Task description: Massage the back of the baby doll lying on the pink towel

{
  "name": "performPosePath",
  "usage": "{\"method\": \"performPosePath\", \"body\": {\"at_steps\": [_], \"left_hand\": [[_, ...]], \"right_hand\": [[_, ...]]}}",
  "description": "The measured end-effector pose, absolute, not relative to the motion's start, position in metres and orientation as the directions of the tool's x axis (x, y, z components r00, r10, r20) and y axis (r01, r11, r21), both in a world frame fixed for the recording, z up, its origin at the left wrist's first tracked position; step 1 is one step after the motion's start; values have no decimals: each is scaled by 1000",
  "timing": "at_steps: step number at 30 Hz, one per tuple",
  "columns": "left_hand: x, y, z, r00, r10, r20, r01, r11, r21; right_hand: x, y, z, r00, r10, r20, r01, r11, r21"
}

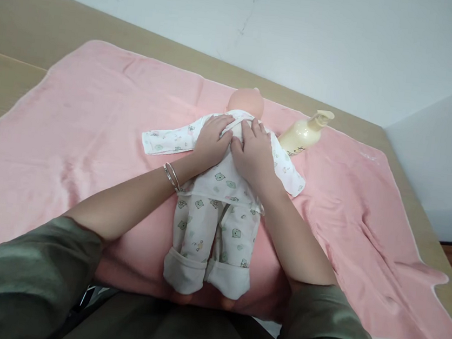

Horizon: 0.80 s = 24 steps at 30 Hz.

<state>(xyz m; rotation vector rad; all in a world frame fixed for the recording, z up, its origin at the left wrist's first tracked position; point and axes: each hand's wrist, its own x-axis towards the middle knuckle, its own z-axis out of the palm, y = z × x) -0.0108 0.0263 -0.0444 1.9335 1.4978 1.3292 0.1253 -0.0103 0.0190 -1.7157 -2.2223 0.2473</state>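
Observation:
A baby doll (224, 183) in a white printed top and trousers lies on a pink blanket (106, 107), its head away from me and its feet at the near edge. Its face does not show. My left hand (213, 140) rests flat on the left side of the doll's upper body, fingers spread, two thin bangles at the wrist. On the right side of the same upper body lies my right hand (253, 151), also with fingers apart. The two thumbs are close together over the middle. Neither hand grasps anything.
A cream pump bottle (304, 135) leans over beside the doll's right-hand sleeve, on the blanket. The wooden table (27, 11) shows around the blanket's far edge, against a pale wall. Folds run through the blanket at the right.

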Motion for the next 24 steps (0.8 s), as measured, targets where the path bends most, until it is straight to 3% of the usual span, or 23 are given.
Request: {"method": "performPosePath", "body": {"at_steps": [5, 16, 21, 24], "left_hand": [[-11, 24, -42, 33, 891, 454, 548, -396, 737], [-10, 31, -45, 106, 877, 468, 659, -414, 628], [-4, 8, -37, 194, 815, 545, 546, -552, 631], [6, -18, -23, 250, 749, 614, 435, -653, 620]], "right_hand": [[122, -32, 39, -366, 888, 280, 860, 437, -262], [126, 2, 7, -271, 945, 183, 901, 316, -297], [138, -3, 26, -376, 917, 133, 889, 397, -227], [161, 3, 45, -346, 907, 240, 878, 403, -257]]}}
